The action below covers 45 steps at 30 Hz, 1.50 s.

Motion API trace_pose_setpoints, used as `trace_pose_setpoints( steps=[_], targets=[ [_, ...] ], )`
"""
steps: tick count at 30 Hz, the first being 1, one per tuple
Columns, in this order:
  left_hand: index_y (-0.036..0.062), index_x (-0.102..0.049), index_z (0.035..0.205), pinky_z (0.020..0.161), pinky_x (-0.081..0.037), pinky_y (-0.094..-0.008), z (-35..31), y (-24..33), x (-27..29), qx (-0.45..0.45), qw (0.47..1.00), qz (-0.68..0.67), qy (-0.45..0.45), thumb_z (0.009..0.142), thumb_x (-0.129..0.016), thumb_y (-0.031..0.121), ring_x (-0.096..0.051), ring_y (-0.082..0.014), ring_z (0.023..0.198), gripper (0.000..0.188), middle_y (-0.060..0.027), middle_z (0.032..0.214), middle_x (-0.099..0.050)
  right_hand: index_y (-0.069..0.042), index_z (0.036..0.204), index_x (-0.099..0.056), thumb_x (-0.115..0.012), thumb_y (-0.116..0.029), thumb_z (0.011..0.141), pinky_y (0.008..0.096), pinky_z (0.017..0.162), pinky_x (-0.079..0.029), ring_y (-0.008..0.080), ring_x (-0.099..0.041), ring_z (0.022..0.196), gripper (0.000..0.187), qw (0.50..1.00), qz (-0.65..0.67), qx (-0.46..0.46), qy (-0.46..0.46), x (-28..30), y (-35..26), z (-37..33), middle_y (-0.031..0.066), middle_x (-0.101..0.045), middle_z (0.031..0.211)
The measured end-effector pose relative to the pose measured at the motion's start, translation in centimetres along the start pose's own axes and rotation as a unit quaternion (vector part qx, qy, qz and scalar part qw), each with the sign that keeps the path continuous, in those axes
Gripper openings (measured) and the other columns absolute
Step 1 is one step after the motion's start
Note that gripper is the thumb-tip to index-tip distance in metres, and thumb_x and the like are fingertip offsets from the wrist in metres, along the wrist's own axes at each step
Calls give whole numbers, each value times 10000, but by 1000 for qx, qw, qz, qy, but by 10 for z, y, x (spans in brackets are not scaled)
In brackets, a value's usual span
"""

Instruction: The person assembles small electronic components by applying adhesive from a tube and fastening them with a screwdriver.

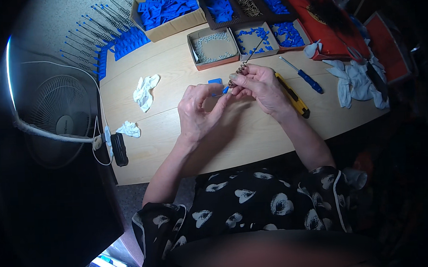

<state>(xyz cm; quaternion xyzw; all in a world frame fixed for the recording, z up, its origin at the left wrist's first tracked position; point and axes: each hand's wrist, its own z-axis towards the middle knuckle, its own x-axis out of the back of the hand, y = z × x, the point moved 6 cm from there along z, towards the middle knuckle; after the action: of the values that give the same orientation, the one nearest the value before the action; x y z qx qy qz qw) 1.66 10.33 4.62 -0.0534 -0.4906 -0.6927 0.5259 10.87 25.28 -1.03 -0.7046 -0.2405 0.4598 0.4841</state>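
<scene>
My right hand (264,88) is closed on a dark coiled wire spring (241,69), whose long straight end points up and away. At the spring's near end shows a small blue plastic piece (225,90). My left hand (197,110) pinches at that piece with thumb and forefinger, partly hiding it. Just beyond the left fingertips is a flat blue plastic part (215,82); whether it touches the hand I cannot tell. Beside my right wrist lies a yellow and black utility knife (292,95), with a blue-handled screwdriver (309,81) farther right.
Several blue parts with springs (130,43) stand in rows at the far left. A cardboard box (171,29) of blue plates and an open box (215,60) of small clear pieces sit at the back. White crumpled cloths (146,92) lie left; a fan (60,121) stands beyond the table edge.
</scene>
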Motion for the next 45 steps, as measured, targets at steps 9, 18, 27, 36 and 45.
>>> trace_pose_setpoints(
  steps=[9,18,27,36,45],
  targets=[
    [54,-763,891,667,-541,-326,-4,-1,-5,36,998,-25,33,783,-834,55,-671,-188,770,130,-57,858,-758,0,1074,-680,-691,-182,994,226,698,-575,111,-706,803,199,998,-40,44,2,-10,-10,-6,79,-732,925],
    [57,-759,873,678,-547,-317,-8,-4,-8,33,997,-37,61,774,-838,67,-671,-185,748,127,-62,832,-752,3,1062,-681,-692,-159,991,249,722,-601,121,-708,805,177,1000,-11,29,1,-7,0,-5,82,-730,934],
    [58,-761,884,667,-544,-332,-12,-8,-3,41,997,-14,59,760,-852,79,-672,-193,744,155,-59,823,-742,11,1082,-670,-677,-141,998,258,720,-612,136,-715,834,174,1000,29,-6,-10,-11,8,-4,101,-725,962],
    [8,-772,980,691,-535,-286,0,-42,38,123,989,-47,64,871,-793,122,-675,-140,759,160,-89,874,-758,-4,1047,-667,-667,-209,1010,246,718,-583,140,-701,803,208,998,20,-41,33,11,9,2,98,-720,949],
    [-27,-739,1070,662,-529,-223,-20,-108,39,203,965,-129,100,970,-723,128,-674,-85,753,185,-63,889,-743,-11,1019,-659,-660,-242,1016,254,703,-578,138,-693,788,231,997,-23,-25,65,15,17,10,77,-695,894]
  ],
)
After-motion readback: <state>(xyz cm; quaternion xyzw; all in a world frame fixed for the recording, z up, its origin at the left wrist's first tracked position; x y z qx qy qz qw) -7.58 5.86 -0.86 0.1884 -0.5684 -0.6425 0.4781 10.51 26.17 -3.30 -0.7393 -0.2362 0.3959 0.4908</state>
